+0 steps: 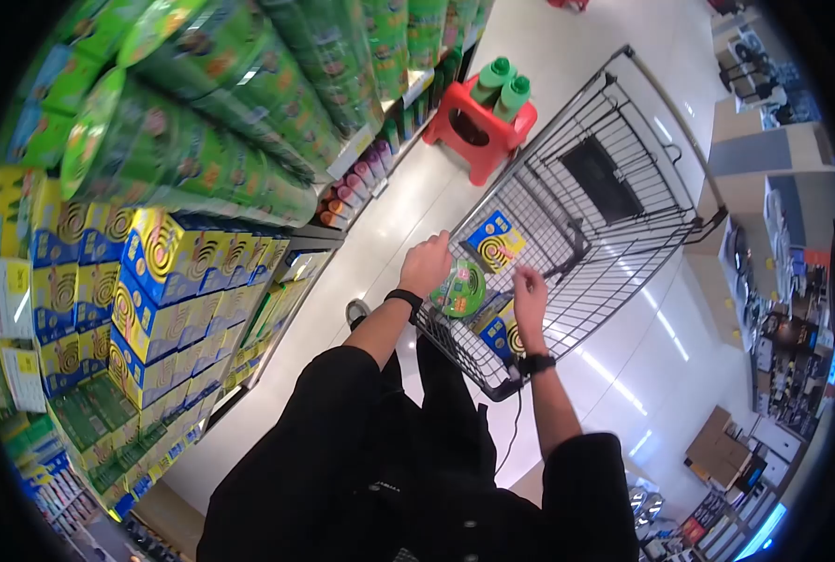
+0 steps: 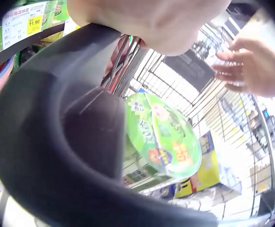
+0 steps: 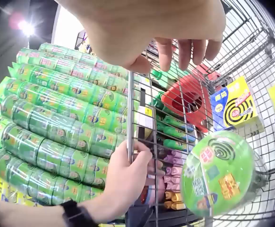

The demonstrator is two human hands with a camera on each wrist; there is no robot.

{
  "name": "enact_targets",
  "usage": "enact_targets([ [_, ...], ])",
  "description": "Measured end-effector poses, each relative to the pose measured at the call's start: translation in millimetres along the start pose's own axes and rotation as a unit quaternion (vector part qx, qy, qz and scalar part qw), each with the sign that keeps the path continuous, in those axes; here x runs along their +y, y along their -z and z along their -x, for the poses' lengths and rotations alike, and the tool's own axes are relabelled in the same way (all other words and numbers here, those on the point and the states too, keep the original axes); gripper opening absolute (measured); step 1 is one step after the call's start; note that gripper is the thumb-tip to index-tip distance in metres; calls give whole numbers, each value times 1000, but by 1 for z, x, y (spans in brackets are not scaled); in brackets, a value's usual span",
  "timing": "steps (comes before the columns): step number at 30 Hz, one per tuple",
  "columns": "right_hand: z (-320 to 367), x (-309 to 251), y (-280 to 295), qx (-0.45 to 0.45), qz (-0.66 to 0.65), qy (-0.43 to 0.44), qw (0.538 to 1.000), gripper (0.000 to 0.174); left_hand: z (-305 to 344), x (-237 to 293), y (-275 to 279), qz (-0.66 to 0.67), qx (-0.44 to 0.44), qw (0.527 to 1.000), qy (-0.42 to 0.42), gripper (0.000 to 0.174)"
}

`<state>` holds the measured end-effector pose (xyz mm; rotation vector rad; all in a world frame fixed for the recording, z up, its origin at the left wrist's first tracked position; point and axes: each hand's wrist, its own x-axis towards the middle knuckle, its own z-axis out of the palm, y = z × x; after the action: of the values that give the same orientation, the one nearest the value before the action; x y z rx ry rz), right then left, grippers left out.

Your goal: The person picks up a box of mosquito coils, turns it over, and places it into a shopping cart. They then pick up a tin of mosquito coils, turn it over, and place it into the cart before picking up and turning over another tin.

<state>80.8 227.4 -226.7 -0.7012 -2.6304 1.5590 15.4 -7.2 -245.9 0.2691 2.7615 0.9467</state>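
Observation:
My left hand [image 1: 427, 264] grips the rim of a wire shopping cart [image 1: 656, 239], its fingers and thumb around the metal bar in the right wrist view. Over the cart, my right hand [image 1: 530, 298] hovers with loosely bent fingers and nothing in them. Just below both hands, a green round shrink-wrapped pack [image 3: 218, 172] with a coil printed on its lid stands in the cart. Beside it lies a blue-and-yellow mosquito coil box [image 1: 494, 241]. A second such box [image 1: 503, 332] is nearer my body, partly covered by the right hand and wrist.
Shelves on the left hold green cylindrical packs [image 1: 221, 169] and stacked yellow-and-blue coil boxes [image 1: 169, 258]. Beyond the cart's left side stands a red stool [image 1: 473, 136] with two green bottles [image 1: 506, 89] on it. Shelving with boxes [image 1: 717, 450] lines the right.

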Motion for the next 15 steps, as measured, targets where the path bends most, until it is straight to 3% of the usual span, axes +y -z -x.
enact_targets([
  [4, 74, -11, 37, -47, -41, -10, 998, 25, 40, -25, -11, 94, 30, 995, 15, 33],
  [7, 115, -4, 51, -41, -43, -80, 995, 22, 103, -46, 1, 147, 61, 987, 25, 39],
  [9, 138, -8, 51, -51, -88, -63, 993, 19, 152, -70, 17, 178, 33, 982, 50, 37],
  [13, 154, -18, 33, -111, -107, -34, 987, 17, 256, -131, 32, 206, -60, 956, 199, 32],
  [15, 154, -52, 17, -151, -101, -6, 983, 18, 303, -147, 47, 206, -38, 943, 261, 31],
])
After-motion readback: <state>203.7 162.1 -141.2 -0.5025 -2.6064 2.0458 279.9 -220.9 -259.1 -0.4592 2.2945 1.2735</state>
